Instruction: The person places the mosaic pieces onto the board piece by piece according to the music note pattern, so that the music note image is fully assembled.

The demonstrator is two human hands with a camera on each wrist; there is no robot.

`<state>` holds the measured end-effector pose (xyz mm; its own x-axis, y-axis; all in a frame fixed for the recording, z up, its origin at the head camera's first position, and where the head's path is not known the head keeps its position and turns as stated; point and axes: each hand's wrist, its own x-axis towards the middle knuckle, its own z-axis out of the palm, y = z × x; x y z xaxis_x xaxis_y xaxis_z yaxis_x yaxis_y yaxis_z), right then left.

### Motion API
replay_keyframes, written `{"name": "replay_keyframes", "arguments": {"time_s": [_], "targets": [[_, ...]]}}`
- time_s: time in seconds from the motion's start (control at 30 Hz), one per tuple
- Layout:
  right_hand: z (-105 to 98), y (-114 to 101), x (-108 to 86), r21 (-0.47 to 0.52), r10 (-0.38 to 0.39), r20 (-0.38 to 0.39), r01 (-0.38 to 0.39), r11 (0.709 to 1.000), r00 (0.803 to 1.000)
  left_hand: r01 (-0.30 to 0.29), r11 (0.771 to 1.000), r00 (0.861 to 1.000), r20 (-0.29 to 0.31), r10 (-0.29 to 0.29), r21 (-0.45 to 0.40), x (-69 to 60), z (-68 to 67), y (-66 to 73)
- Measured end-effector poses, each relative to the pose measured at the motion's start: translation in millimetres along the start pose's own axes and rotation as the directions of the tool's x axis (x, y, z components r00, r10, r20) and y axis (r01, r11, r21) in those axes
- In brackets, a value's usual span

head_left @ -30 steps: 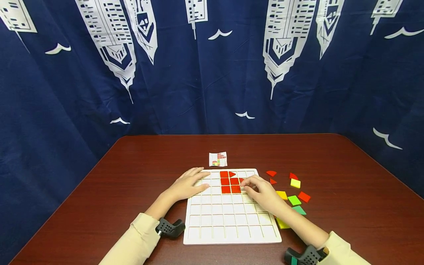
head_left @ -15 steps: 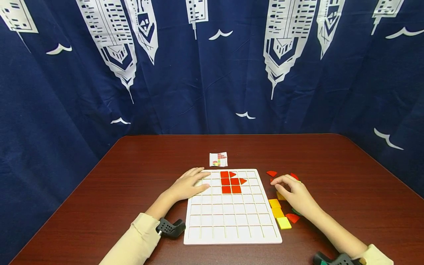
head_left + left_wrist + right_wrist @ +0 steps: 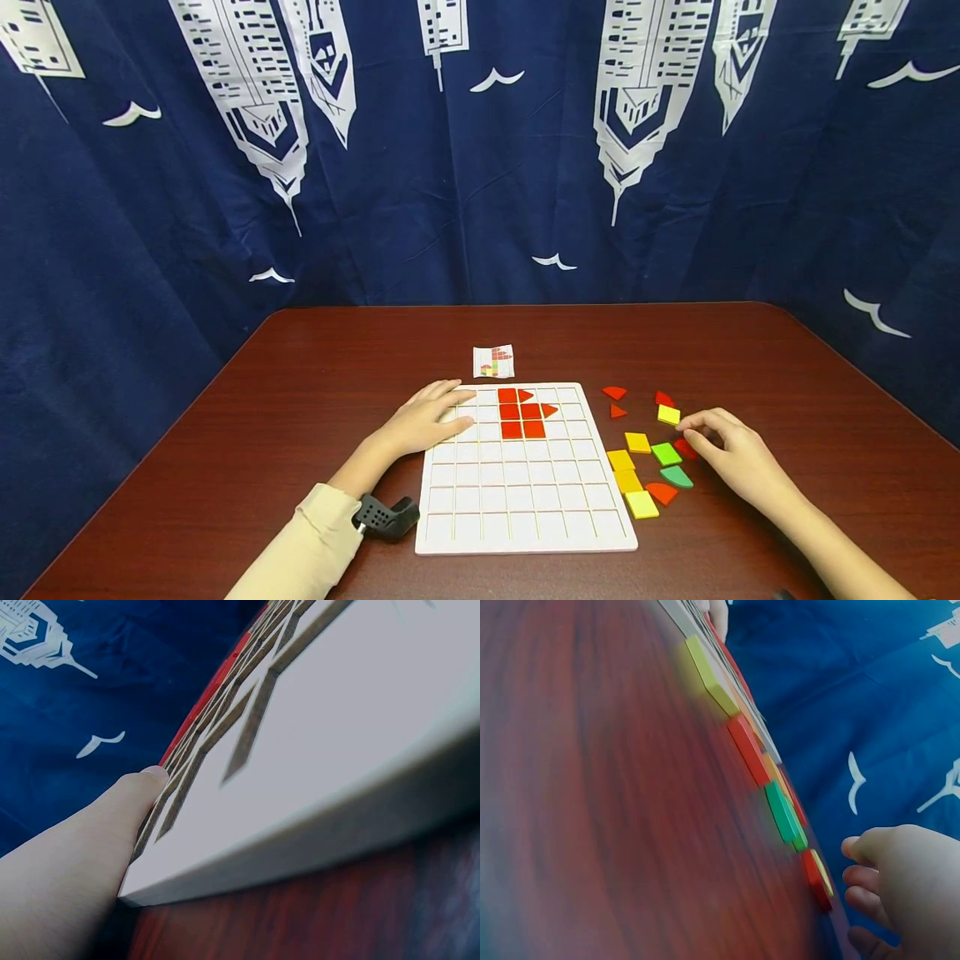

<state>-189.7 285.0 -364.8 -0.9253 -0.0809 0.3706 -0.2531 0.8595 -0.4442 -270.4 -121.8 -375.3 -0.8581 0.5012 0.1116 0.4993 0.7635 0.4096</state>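
My left hand (image 3: 429, 419) lies with spread fingers on the upper left part of a white gridded board (image 3: 525, 498); in the left wrist view its thumb rests on the board's edge. Several red square tiles (image 3: 511, 430) and two red triangle tiles (image 3: 549, 410) sit in the board's upper cells. My right hand (image 3: 731, 458) hovers over the loose tiles right of the board, fingers loosely bent, nothing visible between them. Its fingertips are near a yellow square tile (image 3: 669, 415) and partly cover a red tile (image 3: 685, 448). In the right wrist view the hand (image 3: 911, 885) is apart from the tiles.
A small printed card (image 3: 492, 362) with a coloured pattern lies beyond the board. Loose tiles lie right of the board, among them a green quarter-round tile (image 3: 677, 477), a light green square (image 3: 667, 454) and a small red triangle (image 3: 617, 411). A blue curtain (image 3: 480, 192) hangs behind the table.
My right hand has left the red triangle on the board and moved right, past the small red triangle, to the far side of the loose tiles. My left hand has stayed put.
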Motion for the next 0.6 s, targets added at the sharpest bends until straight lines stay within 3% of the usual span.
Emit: {"name": "replay_keyframes", "arguments": {"time_s": [0.6], "targets": [[-11, 13, -12.9, -0.018, -0.024, 0.153, 0.027, 0.999, 0.988, 0.006, 1.0, 1.0, 0.006, -0.006, 0.005, 0.7, 1.0, -2.0]]}}
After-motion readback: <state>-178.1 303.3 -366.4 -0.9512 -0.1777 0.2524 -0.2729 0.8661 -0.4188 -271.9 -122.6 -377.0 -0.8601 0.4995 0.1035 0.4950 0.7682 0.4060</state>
